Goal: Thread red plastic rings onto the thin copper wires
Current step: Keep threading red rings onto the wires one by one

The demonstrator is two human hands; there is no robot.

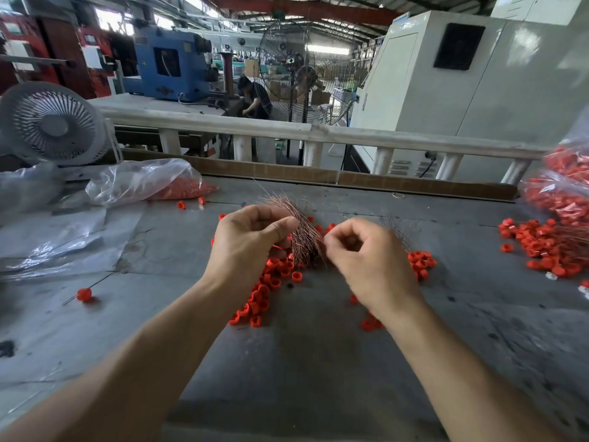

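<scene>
My left hand (251, 240) grips a thick bundle of thin copper wires (302, 237) above the grey table; the wire tips fan out up and to the left. My right hand (366, 250) is beside the bundle with thumb and forefinger pinched at its right edge; the hand is blurred and what it pinches is too small to tell. Loose red plastic rings (271, 282) lie scattered on the table under and between both hands. One red ring on a single wire (84, 294) lies at the left.
A clear bag of red rings (165, 183) lies at the back left near a small white fan (54, 122). A pile of rings threaded on wires (548, 247) and another bag of rings (564, 186) sit at the right. A railing (318, 130) borders the table's far side.
</scene>
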